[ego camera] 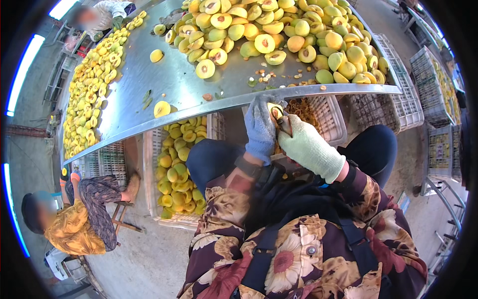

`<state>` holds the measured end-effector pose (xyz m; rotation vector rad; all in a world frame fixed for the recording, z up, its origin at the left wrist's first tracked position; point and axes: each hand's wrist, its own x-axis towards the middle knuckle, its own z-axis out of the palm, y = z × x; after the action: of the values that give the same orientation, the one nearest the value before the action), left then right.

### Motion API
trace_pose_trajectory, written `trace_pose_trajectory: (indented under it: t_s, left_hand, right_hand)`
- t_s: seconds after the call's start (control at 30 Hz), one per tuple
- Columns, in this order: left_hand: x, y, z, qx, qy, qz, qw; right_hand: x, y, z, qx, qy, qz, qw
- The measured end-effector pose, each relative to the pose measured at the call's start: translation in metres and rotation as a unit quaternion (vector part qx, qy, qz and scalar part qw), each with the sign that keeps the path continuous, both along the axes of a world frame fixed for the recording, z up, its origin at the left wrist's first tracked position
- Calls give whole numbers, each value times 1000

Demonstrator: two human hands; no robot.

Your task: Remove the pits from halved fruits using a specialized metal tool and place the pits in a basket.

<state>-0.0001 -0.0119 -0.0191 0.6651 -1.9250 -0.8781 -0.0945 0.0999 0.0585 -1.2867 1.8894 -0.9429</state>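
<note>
My left hand (pixel 260 127), in a blue-grey knit glove, holds a halved yellow fruit (pixel 275 111), its cut face and brown pit cavity turned up. My right hand (pixel 308 144), in a pale green-white glove, grips a small tool with a curved dark loop (pixel 277 114) that touches the cut face. Both hands are just off the near edge of a metal table (pixel 179 80). On the table ahead lies a large heap of halved fruit (pixel 264 43). Loose pits and bits (pixel 266 76) are scattered near the edge.
Beside my left knee stands a plastic crate of fruit halves (pixel 179 175). Under the table edge, another crate (pixel 328 116) holds brownish scraps. More crates (pixel 405 82) stand at the right. A seated person (pixel 74 224) is at the left; another person (pixel 108 18) works at the far side by a second fruit heap (pixel 89 89).
</note>
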Motion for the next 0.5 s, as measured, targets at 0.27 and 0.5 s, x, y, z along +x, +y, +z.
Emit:
trace_pose_trajectory:
  t_s: [0.27,0.5]
  left_hand:
    - [4,0,26,58,60,-48,995]
    - [5,4,54,215,88,-158,960]
  right_hand:
    - [10,0,43,142,-177,-22,974]
    - [-5,8,41,181,-401,-8,898]
